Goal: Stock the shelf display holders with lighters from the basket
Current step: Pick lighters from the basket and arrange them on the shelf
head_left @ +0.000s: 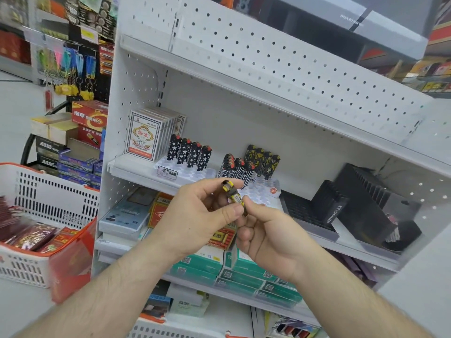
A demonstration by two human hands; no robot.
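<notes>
Head view | both hands (220, 215) pinch one yellow-black lighter (233, 195) | lighter's lower end hidden | basket (52, 191) cropped

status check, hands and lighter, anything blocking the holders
Left hand and right hand both pinching one yellow lighter. Not yet in white holder. Nothing in the way.

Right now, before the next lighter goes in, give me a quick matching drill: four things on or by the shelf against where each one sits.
Things:
1. yellow lighter
2. star lighters
3. card packs
4. basket

Places:
A. far left of the shelf
B. left of the shelving unit
C. held between both hands
D. standing in the white holder beside the card packs

Pairs: 1-C, 2-D, 3-A, 4-B
</notes>
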